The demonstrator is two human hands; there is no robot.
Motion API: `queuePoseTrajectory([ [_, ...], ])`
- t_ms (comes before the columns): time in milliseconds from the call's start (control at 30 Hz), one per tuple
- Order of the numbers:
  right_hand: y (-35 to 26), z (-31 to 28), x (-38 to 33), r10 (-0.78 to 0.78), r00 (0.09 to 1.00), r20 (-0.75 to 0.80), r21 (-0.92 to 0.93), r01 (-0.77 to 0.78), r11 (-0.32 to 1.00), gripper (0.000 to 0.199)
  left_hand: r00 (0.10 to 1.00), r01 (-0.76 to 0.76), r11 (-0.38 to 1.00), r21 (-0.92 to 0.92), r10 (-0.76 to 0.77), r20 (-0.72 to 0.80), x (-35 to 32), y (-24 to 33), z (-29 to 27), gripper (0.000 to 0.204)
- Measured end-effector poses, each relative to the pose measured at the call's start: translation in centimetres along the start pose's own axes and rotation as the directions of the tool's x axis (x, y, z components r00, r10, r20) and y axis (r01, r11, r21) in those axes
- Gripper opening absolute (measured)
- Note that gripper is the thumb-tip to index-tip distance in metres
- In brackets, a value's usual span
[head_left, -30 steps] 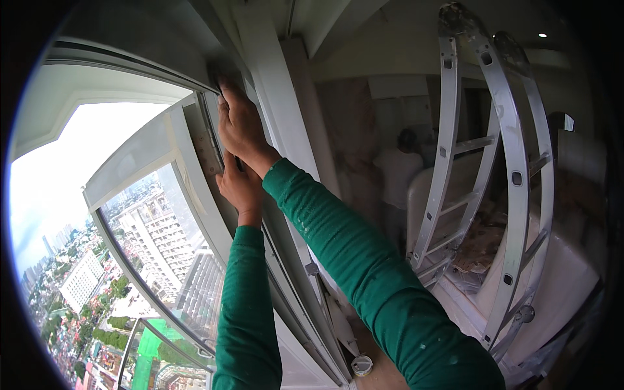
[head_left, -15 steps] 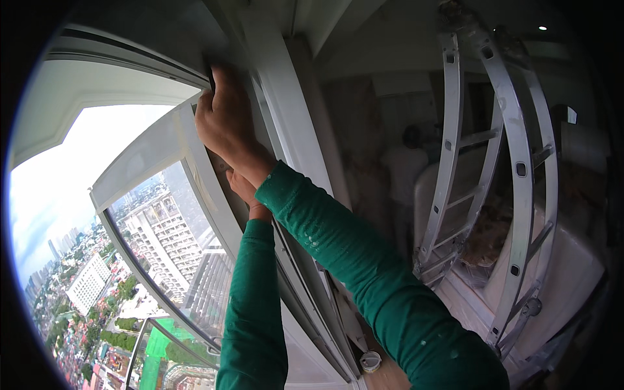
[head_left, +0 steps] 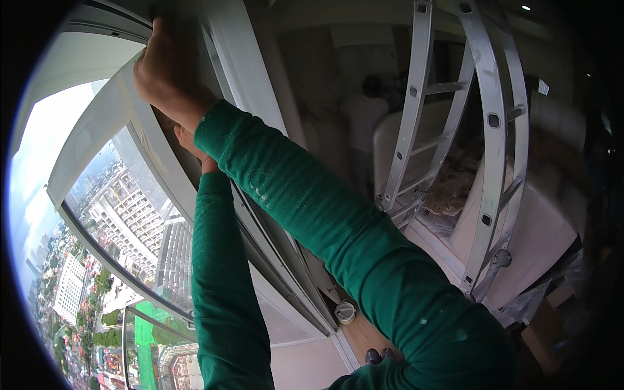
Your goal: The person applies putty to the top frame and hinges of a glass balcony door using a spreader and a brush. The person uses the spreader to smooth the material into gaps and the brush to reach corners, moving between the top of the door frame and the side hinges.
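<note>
Since the earlier frame your right hand is riding higher along the window frame, toward its top corner. It is pressing flat on the frame's inner edge, fingers together, clamped on nothing I can make out. Your left hand is sitting just below it, mostly hidden behind the right forearm; its grip cannot be told. The frame's long axis is running steeply up from the sill, with the right hand nearer the corner.

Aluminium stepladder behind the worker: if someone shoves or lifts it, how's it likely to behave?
The stepladder looks like thin hollow metal rails with open rungs, so probably light for its size and stiff. It stands tall and narrow on a cluttered covered floor, so a sideways push could likely tip it.
</note>
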State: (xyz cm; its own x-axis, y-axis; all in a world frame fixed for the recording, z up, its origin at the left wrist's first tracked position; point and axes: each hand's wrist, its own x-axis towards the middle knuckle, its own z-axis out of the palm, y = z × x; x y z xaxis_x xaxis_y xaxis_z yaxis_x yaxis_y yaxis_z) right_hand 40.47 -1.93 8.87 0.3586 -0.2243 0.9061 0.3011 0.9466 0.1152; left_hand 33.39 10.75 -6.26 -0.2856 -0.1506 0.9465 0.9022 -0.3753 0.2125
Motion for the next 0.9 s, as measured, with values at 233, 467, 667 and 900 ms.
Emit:
queuePoseTrajectory([
  [233, -0.4, -1.2, 1.8, 0.499, 0.805, 0.322, 0.246, -0.579, 0.777, 0.038, 0.99, 0.128, 0.919, -0.373, -0.141, -0.007, 0.5, -0.1, 0.5, 0.033],
  [467, -2.1, -1.9, 1.8, 0.509, 0.815, 0.278, 0.084, -0.549, 0.832, 0.059, 0.99, 0.138, 0.972, -0.19, -0.137, 0.015, -2.2, -4.3, -0.4, 0.037],
  [667, -0.2, -1.3, 1.6, 0.529, 0.77, 0.357, 0.001, -0.566, 0.824, 0.051, 0.993, -0.1, 0.987, 0.122, 0.091, 0.078, 0.3, -7.5, 2.0, 0.037],
  [900, 0.6, -9.6, 2.0, 0.403, 0.851, 0.336, 0.028, -0.437, 0.899, 0.044, 0.988, -0.047, 0.982, 0.182, 0.019, 0.152, 3.0, 0.4, -0.8, 0.047],
])
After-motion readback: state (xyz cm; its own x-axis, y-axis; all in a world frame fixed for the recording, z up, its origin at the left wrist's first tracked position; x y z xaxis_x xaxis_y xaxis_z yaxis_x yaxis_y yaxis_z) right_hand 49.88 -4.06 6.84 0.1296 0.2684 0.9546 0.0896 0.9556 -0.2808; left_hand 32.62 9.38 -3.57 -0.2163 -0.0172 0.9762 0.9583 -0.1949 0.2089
